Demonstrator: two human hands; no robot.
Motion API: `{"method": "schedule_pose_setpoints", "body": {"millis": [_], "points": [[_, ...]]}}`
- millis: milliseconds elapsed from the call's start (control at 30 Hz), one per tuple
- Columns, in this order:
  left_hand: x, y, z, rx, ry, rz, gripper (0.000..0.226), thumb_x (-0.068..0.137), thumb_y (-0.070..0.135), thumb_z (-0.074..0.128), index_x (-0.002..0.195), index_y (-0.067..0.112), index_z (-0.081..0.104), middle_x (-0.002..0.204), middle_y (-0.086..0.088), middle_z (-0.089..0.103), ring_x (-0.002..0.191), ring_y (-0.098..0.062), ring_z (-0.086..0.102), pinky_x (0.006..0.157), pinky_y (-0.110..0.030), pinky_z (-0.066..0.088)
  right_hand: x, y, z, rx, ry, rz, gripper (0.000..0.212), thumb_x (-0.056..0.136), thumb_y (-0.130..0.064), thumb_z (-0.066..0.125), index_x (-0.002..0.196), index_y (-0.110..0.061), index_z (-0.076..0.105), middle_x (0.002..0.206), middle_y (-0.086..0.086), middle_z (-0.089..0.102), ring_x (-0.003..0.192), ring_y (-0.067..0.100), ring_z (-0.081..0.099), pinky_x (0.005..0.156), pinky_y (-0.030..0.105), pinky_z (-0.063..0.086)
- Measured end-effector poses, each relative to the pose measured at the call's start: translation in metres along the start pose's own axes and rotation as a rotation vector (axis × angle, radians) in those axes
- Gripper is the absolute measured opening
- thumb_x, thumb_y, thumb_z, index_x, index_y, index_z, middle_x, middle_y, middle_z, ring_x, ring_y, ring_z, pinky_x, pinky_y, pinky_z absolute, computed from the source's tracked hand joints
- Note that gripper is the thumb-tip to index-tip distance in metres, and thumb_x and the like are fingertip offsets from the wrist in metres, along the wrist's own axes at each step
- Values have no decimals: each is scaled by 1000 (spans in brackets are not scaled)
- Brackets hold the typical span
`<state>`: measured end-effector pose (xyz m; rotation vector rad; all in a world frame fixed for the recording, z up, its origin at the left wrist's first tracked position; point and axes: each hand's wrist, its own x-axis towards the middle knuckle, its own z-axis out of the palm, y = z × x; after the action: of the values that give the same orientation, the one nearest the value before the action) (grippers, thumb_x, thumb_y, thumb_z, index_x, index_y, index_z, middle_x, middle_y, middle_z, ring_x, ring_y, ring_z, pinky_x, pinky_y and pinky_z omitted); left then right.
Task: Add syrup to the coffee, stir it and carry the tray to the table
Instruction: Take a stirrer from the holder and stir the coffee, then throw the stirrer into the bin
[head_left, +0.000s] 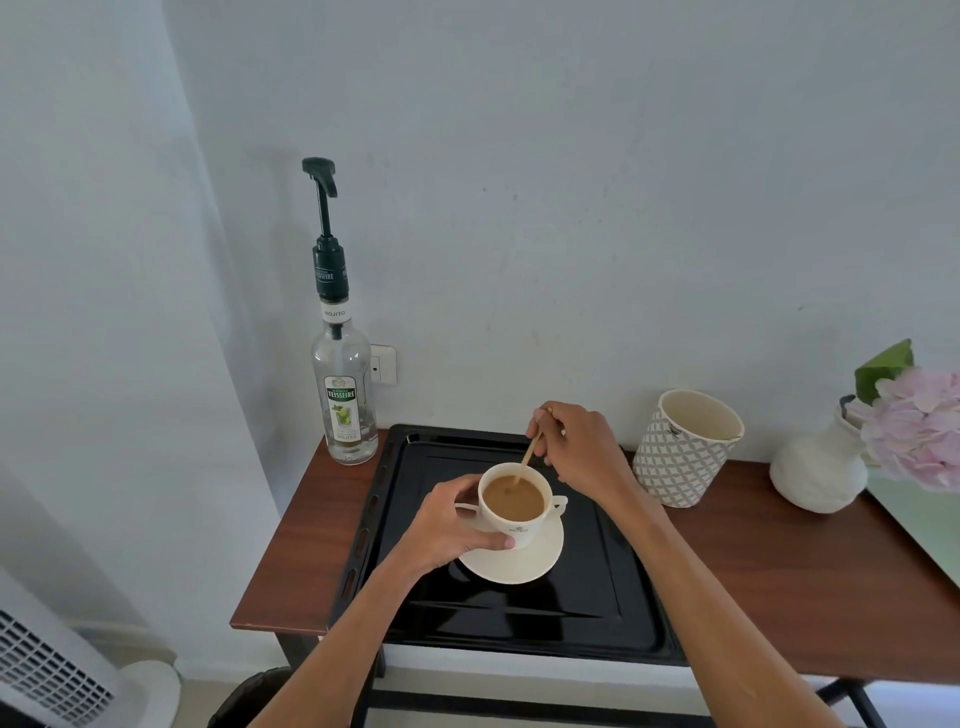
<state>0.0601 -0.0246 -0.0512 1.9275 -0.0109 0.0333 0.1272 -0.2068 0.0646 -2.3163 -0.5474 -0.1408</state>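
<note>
The black tray (613, 587) lies nearest the person, its front edge overhanging the front of the wooden surface (306, 540); it looks like rigid enamelled metal, smooth and probably slippery, so it is best taken by both side rims at once and kept level. On its middle stands a white saucer (540, 558) carrying the white cup (511, 519), which holds light-brown coffee (514, 496) close to the rim. Cup and saucer appear to be ceramic: stiff, fragile, and free to slide on the glossy tray, while the high liquid level makes any tilt a spill risk. The left hand (447, 525) forms a closed grip around the left wall of the cup, thumb on the near face, steadying it; the small handle on the right side is free. The right hand (576, 447) pinches the upper end of a thin wooden stirrer (527, 460), a light, slender stick whose lower end is in the coffee. The step in hand is judged to be stirring. Farther back, beside the tray's left rear corner, the glass syrup bottle (344, 395) with its pump stands upright near the wall. To the right rear stand a patterned paper cup (680, 457) and a white vase (815, 475).
</note>
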Motion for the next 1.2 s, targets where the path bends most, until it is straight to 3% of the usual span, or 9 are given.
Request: {"method": "schedule_pose_setpoints", "body": {"millis": [100, 267, 433, 600, 767, 1000, 1133, 1200], "points": [[-2, 1, -6, 13, 14, 7, 75, 54, 32, 101, 121, 30, 69, 113, 13, 76, 107, -1, 68, 96, -24, 53, 0, 0, -6, -51, 68, -34, 37, 104, -27, 43, 75, -21, 66, 57, -18, 63, 57, 7, 64, 62, 27, 53], [-13, 2, -28, 37, 62, -27, 76, 68, 24, 96, 136, 22, 62, 123, 8, 72, 111, -5, 66, 90, -18, 52, 2, -12, -17, -62, 163, -77, 36, 103, -29, 44, 75, -23, 67, 65, -17, 65, 60, 5, 65, 60, 27, 53], [-37, 0, -70, 75, 223, -62, 52, 81, 27, 86, 130, 25, 67, 115, 12, 75, 103, 0, 70, 92, -23, 56, 7, -26, -19, 60, 260, -79, 37, 101, -29, 44, 70, -23, 64, 71, -16, 65, 57, 12, 64, 58, 31, 52], [-76, -12, -119, 92, 409, -141, 35, 86, 25, 81, 120, 26, 73, 106, 13, 78, 96, -4, 73, 92, -19, 54, 13, -30, -19, 93, 365, -53, 37, 98, -25, 41, 69, -20, 62, 78, -11, 69, 60, 4, 60, 55, 23, 38], [-106, -21, -137, 78, 467, -192, 29, 86, 27, 81, 115, 27, 75, 106, 12, 78, 99, -6, 72, 91, -21, 51, 8, -24, -8, 37, 281, -13, 34, 99, -19, 42, 75, -15, 67, 94, -5, 72, 66, 9, 65, 58, 25, 44], [-112, -20, -141, 85, 478, -211, 32, 87, 28, 80, 119, 25, 74, 109, 11, 77, 101, -6, 71, 85, -15, 46, 11, -46, -1, 152, 384, -13, 38, 100, -21, 40, 75, -14, 67, 80, 0, 72, 69, 18, 65, 56, 19, 42], [-110, -22, -158, 91, 509, -205, 30, 86, 27, 82, 115, 25, 75, 105, 10, 78, 96, -5, 72, 80, -10, 46, 14, -75, 29, 301, 349, 6, 39, 100, -26, 41, 74, -14, 67, 63, 3, 66, 58, 28, 62, 58, 38, 51], [-112, -26, -172, 104, 509, -199, 28, 86, 24, 82, 113, 25, 74, 103, 8, 77, 93, -5, 72, 84, -17, 53, 12, -90, 54, 369, 284, 28, 38, 101, -27, 43, 75, -14, 67, 61, 4, 64, 53, 25, 59, 53, 41, 51]]}}
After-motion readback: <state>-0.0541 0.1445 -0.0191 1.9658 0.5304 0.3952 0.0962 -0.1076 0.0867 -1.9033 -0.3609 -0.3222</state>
